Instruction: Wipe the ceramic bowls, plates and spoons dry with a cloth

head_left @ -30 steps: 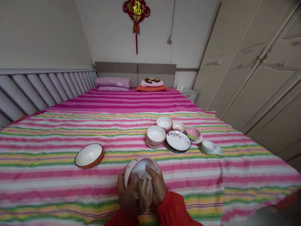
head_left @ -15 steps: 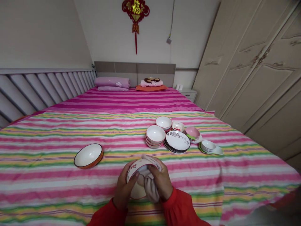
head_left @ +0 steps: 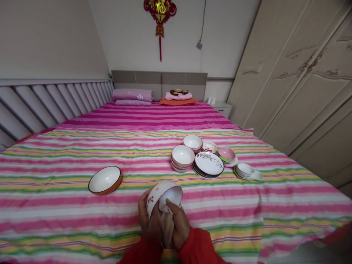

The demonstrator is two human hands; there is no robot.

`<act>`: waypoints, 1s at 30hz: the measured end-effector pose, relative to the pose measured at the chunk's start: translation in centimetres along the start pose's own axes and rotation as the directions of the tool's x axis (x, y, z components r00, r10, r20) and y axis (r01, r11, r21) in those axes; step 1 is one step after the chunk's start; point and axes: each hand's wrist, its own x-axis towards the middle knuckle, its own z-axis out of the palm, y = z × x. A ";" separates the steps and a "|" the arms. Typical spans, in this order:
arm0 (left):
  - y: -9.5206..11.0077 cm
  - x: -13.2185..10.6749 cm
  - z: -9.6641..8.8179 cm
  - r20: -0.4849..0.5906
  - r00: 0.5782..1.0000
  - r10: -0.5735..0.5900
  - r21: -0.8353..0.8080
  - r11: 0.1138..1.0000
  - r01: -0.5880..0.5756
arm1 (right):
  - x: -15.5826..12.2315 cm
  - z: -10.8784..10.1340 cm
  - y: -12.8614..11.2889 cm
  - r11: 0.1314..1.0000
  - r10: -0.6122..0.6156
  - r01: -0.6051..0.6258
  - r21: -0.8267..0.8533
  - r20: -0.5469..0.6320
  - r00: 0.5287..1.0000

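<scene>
My left hand (head_left: 147, 222) grips a white bowl with a red flower pattern (head_left: 162, 193) by its outer wall, tilted so its mouth faces away and right. My right hand (head_left: 178, 226) is closed on a pale cloth (head_left: 166, 222) and presses it against the bowl's rim and inside. Both hands hang just above the striped bedspread (head_left: 68, 205) near the bed's front edge. Red sleeves cover both wrists.
An orange-rimmed bowl (head_left: 105, 180) lies to the left on the bed. To the right are stacked white bowls (head_left: 183, 158), a further white bowl (head_left: 192, 142), a patterned plate stack (head_left: 208, 164), a pink bowl (head_left: 227, 154) and small white dishes (head_left: 246, 171). A wardrobe (head_left: 302, 80) stands right.
The bowl has turned in my hands and its mouth now faces more away from me. My right hand with the cloth has shifted from the inside toward the rim.
</scene>
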 end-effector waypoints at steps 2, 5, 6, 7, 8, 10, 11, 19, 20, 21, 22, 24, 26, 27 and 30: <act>-0.2 0.2 0.0 0.005 1.000 -0.010 -0.025 1.000 0.010 | -0.2 -0.2 0.2 1.000 0.011 -0.011 0.001 -0.028 1.000; -1.0 0.8 -0.2 0.063 0.998 -0.031 -0.048 0.998 0.034 | -0.6 -0.9 0.2 0.990 -0.053 0.045 -0.134 -0.061 0.997; -1.4 1.2 -0.3 0.063 0.996 -0.059 -0.049 0.997 0.062 | -0.7 -1.3 0.1 0.975 -0.081 0.064 -0.212 -0.072 0.994; -1.9 1.6 -0.3 0.054 0.994 -0.095 -0.046 0.994 0.098 | -0.7 -1.6 -0.1 0.948 -0.117 0.088 -0.306 -0.079 0.990; -2.3 2.0 -0.4 0.035 0.990 -0.134 -0.040 0.990 0.135 | -0.8 -2.0 -0.3 0.904 -0.165 0.117 -0.411 -0.084 0.983; -3.1 2.7 -0.4 -0.009 0.980 -0.201 -0.024 0.979 0.201 | -1.0 -2.8 -0.9 0.767 -0.292 0.183 -0.615 -0.080 0.953; -3.4 3.0 -0.3 -0.023 0.974 -0.224 -0.017 0.975 0.223 | -1.0 -3.2 -1.2 0.687 -0.361 0.215 -0.694 -0.068 0.930; -2.3 2.4 0.6 0.143 0.886 -0.441 -0.115 0.882 0.457 | -0.2 -5.3 -3.6 0.445 -0.434 0.229 -0.866 0.015 0.901; -2.1 2.4 0.6 0.185 0.876 -0.445 -0.102 0.878 0.467 | 0.1 -5.4 -3.9 0.461 -0.416 0.220 -0.860 0.009 0.909; -1.9 2.5 0.5 0.219 0.875 -0.432 -0.067 0.888 0.455 | 0.4 -5.5 -4.2 0.480 -0.401 0.214 -0.851 0.004 0.916; -1.9 2.8 0.2 0.252 0.878 -0.406 -0.011 0.906 0.422 | 0.6 -5.5 -4.5 0.500 -0.389 0.213 -0.839 0.002 0.921; -2.1 3.7 -0.5 0.323 0.884 -0.340 0.132 0.940 0.314 | 1.0 -5.3 -4.9 0.524 -0.384 0.226 -0.821 0.009 0.923; -2.7 4.8 -1.5 0.375 0.882 -0.286 0.228 0.950 0.211 | 1.1 -4.9 -5.2 0.534 -0.392 0.245 -0.809 0.020 0.920; -2.9 5.5 -1.9 0.392 0.877 -0.278 0.246 0.950 0.192 | 1.2 -4.6 -5.3 0.546 -0.385 0.253 -0.798 0.029 0.922; -2.6 7.3 -2.4 0.412 0.825 -0.387 0.279 0.915 0.291 | 1.6 -4.0 -5.3 0.643 -0.325 0.278 -0.714 0.075 0.943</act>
